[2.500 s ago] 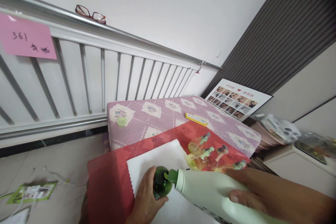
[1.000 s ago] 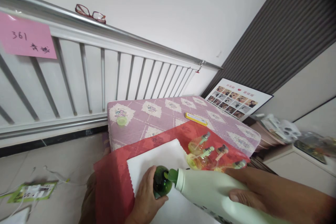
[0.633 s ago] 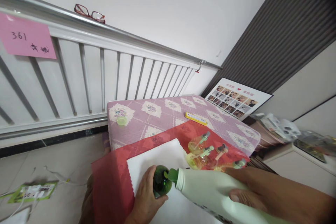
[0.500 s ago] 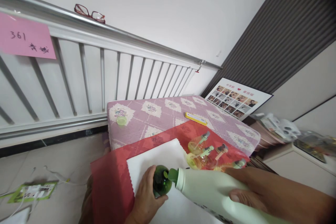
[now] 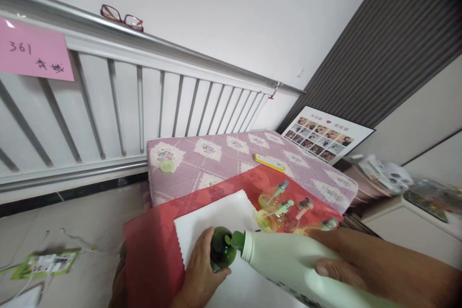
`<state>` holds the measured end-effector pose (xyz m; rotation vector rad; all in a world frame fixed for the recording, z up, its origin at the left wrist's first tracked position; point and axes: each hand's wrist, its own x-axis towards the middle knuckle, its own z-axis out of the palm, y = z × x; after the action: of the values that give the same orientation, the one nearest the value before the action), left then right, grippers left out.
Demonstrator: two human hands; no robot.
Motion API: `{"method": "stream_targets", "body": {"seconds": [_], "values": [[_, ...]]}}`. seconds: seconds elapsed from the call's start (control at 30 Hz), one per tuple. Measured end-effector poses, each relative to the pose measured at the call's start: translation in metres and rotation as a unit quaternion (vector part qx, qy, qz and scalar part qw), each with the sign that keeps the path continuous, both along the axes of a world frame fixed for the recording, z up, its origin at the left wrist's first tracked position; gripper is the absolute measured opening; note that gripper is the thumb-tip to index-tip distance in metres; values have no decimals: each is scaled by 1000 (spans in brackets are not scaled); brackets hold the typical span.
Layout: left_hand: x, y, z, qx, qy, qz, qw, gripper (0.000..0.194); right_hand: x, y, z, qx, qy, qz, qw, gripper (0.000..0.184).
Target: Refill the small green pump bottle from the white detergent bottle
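Note:
My left hand (image 5: pixel 202 269) is wrapped round a small, round, dark green bottle (image 5: pixel 223 250) over a white sheet with a scalloped edge (image 5: pixel 202 224). From the right, my right hand (image 5: pixel 341 260) grips a large pale green bottle (image 5: pixel 285 260), tilted so that its threaded mouth faces the dark green bottle. A green piece (image 5: pixel 238 240) sticks out of that mouth and reaches the dark green bottle's top; whether it is a spout or liquid I cannot tell. Beyond the pale bottle lie several clear pump-topped bottles (image 5: pixel 276 209) with yellow and amber tints.
A red cloth (image 5: pixel 155 240) lies under the sheet on a purple patterned bed (image 5: pixel 231 168). On the bed are a pale green cap (image 5: pixel 167 166) and a yellow flat case (image 5: pixel 269 162). A radiator (image 5: pixel 155 101) runs along the wall, with glasses (image 5: pixel 122 18) on its pipe.

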<state>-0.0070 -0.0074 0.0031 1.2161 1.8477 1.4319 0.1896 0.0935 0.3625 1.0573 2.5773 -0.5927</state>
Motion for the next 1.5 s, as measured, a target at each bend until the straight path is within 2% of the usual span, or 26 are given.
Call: {"method": "stream_targets", "body": {"seconds": [0.2, 0.47, 0.87, 1.07, 1.2, 1.5], "values": [[0, -1, 1, -1, 1, -2, 1000, 93, 0, 0, 0, -1, 29, -3, 1000, 34], [-2, 0, 10, -25, 1, -17, 1000, 93, -3, 2, 3, -23, -13, -16, 1000, 33], [-1, -1, 6, -20, -3, -12, 1000, 93, -6, -7, 3, 7, 28, -41, 999, 48], [-1, -1, 8, -29, -5, -17, 999, 93, -4, -3, 3, -17, -17, -22, 999, 43], [-1, -1, 10, -35, -7, -19, 999, 94, -1, 0, 3, 5, -28, -21, 999, 40], [-1, 0, 9, -30, -11, -18, 999, 94, -1, 1, 4, -7, -51, -26, 998, 46]]}}
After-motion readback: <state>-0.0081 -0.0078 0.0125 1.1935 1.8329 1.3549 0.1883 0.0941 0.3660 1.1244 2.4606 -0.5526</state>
